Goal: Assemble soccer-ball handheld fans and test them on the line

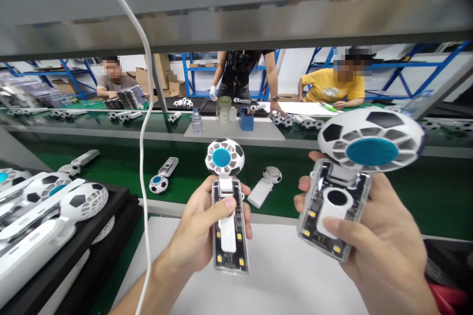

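My left hand [199, 226] is closed around a handheld fan [224, 157] with a football-patterned head and a blue centre. Its thumb presses on the white strip of the clear-fronted handle, where a dark circuit board with yellow squares shows. In my right hand [388, 236] is a second football fan [371, 140], held closer to the camera and tilted. That thumb rests on the white panel below a black round spot. Both fans are upright above a white sheet [281, 266] on the bench.
More football fans [83, 202] lie stacked on black trays [121, 197] at left. Two loose fans, one a white-backed fan [261, 189], lie on the green belt [121, 172]. A white cable [143, 133] hangs in front. Several people sit or stand across the line, beyond a bottle [197, 122] and blue box [247, 120].
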`<state>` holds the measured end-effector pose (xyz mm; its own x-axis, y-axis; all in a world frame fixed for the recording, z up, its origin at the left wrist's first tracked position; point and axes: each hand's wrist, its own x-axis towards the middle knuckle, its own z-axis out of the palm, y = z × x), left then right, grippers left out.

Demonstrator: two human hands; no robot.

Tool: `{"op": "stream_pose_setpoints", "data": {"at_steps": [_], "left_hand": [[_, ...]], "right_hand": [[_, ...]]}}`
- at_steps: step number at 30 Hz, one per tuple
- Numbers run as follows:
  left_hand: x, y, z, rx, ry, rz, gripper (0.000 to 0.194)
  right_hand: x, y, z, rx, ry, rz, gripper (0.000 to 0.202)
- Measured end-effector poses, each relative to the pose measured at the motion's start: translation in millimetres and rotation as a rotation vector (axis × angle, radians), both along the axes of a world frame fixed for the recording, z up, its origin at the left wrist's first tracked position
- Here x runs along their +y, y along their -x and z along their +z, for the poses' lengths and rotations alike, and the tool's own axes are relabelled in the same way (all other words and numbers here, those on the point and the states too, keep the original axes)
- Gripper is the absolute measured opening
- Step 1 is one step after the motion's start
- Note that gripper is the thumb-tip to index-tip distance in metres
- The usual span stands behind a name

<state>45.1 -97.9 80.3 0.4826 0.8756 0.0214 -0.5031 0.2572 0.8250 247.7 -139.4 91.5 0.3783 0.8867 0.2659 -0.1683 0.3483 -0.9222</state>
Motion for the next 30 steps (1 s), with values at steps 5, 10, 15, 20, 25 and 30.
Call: {"op": "stream_pose_setpoints", "data": {"at_steps": [5, 10, 15, 20, 25, 30], "left_hand": [[1.8, 3.0, -2.9, -0.048, 0.061, -0.129, 0.025], [3.1, 2.8, -8.8, -0.183, 0.083, -0.234, 0.031], [2.2, 1.5, -8.6, -0.246, 0.101, -0.285, 0.031], [3.4, 0.5, -8.6, -0.262, 0.106, -0.277, 0.027], [3.3, -0.4, -9.5, -0.211, 0.054, -0.199, 0.026], [0.6, -0.8, -6.8, -0.136, -0.042, -0.116, 0.023]], "right_hand": [[4.3, -6.3, -5.7, -0.041, -0.067, 0.009, 0.062], [3.9, -7.8, -7.2, -0.089, -0.05, 0.034, 0.062], [3.1, -4.1, -4.6, -0.041, -0.016, 0.053, 0.063], [3.5, 2.2, -2.2, 0.002, -0.003, 0.013, 0.06], [3.7, 11.4, 0.0, 0.053, 0.064, -0.023, 0.042], [3.5, 8.4, -2.0, 0.072, -0.004, -0.074, 0.029]]}}
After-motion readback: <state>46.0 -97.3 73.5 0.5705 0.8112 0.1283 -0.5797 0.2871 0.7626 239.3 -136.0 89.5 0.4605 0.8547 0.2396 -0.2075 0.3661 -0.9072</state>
